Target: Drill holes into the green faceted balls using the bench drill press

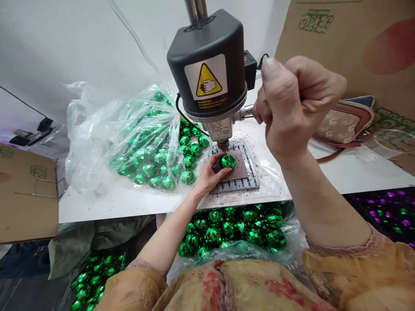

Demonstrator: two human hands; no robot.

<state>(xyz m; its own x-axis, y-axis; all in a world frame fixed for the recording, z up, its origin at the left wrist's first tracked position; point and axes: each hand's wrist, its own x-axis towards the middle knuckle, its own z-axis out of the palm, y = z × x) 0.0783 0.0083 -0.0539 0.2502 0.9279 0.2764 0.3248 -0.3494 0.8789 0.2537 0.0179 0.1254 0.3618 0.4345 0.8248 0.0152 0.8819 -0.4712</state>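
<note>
My left hand [212, 175] is closed around a dark round holder, with a shiny green mirrored ball [228, 160] sitting in its top. Ball and holder stand on a brown board [240, 166] over the slotted metal base plate [254, 179], right under the chuck [223, 144] of a black drill press [210, 56]. Raised at the right of the machine, my right hand [292, 103] makes a fist on the feed lever, whose silver hub [247, 112] shows beside the fingers. The fist hides most of the lever.
A clear plastic bag [94, 142] spills green balls [188, 176] left of the drill press. Another bag of green balls [228, 229] lies below the table's front edge. Dark shavings dot the white table [106, 203]. A handbag [343, 121] and a cardboard box [324, 47] stand right.
</note>
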